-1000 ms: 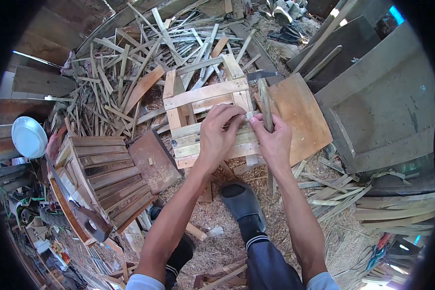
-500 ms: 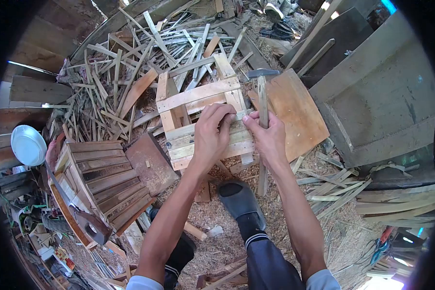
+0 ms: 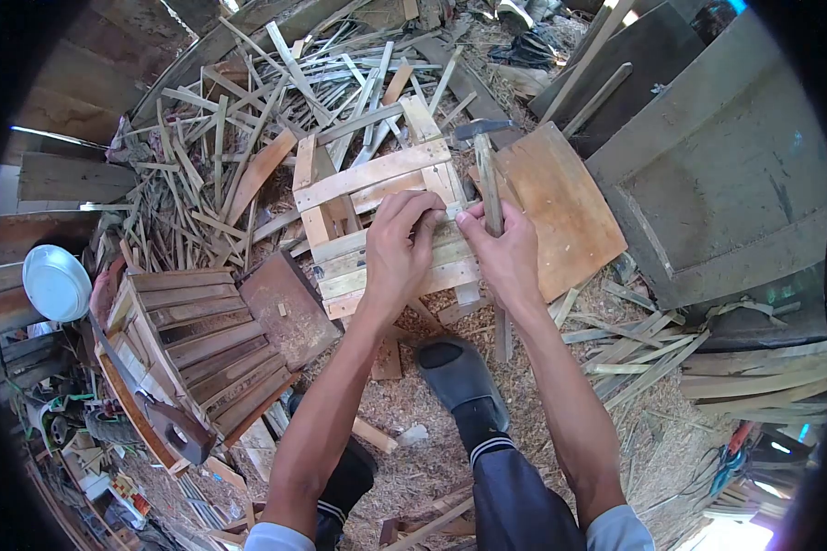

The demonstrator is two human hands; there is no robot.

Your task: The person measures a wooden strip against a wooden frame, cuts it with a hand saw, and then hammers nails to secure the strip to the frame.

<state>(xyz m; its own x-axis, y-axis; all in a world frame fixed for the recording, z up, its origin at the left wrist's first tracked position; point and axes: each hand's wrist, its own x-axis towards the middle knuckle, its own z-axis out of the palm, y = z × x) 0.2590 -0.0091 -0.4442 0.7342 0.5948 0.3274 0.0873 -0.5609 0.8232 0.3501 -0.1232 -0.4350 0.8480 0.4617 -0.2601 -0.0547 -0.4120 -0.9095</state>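
While the right hand (image 3: pixel 505 253) clamps the hammer (image 3: pixel 487 179) mid-handle, the left hand (image 3: pixel 400 248) pinches something small, likely a nail, on the stiff, light-looking slatted crate (image 3: pixel 377 216).

Bright, even daylight, soft shadows, sharp centre; fisheye bending and black vignette at the edges.

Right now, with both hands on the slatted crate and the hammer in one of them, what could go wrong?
1. The left hand and right hand pinch something tiny at the top slat of the pale wooden slatted crate; a strike there could hit fingertips.
2. The wooden-handled hammer is gripped together with that pinch, so it may slip.
3. The half-built crate rests on loose sawdust and scraps beside the dark slip-on shoe; it might shift.
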